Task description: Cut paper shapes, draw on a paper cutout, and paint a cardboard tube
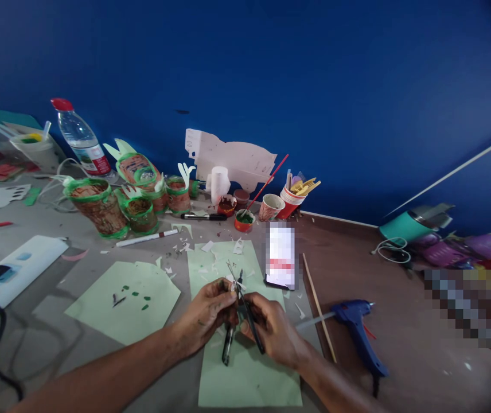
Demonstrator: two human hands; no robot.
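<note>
My left hand (211, 312) is closed in a pinch over the green paper sheet (249, 384), with a small white piece (233, 285) at its fingertips. My right hand (271, 327) grips a slim dark tool (252, 321), its thin metal tips pointing up beside the white piece. They look like scissor blades, but the exact shape is hard to make out. Below my left fingers is a black pen (228, 347); its upper end is hidden, and whether it rests on the paper I cannot tell. The two hands are close together.
A lit phone (280, 255) lies beyond my right hand. Right of it are a wooden stick (318, 307) and a blue glue gun (361, 332). Behind stand a green paint cup (244, 223) with a brush, and brown-green pots (99, 212). Green paper (94, 298) with dark spots lies left.
</note>
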